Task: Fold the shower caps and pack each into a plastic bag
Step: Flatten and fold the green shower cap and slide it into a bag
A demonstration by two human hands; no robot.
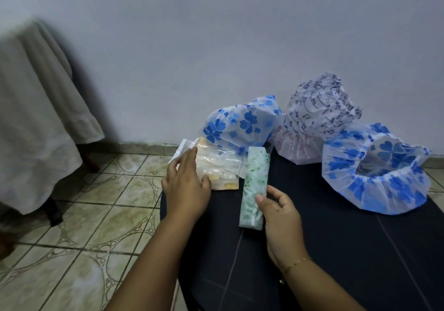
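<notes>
The right hand (276, 211) is pinching the folded green-patterned shower cap strip (254, 188) on the dark table (336, 250); the left hand (186, 184), fingers straight, is touching the clear plastic bags (216, 164) (bagging seems next, needing one opened).

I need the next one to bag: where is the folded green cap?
In the head view the folded green cap lies mid-frame on the dark table, pinched by the right hand, just right of the plastic bags.
</notes>
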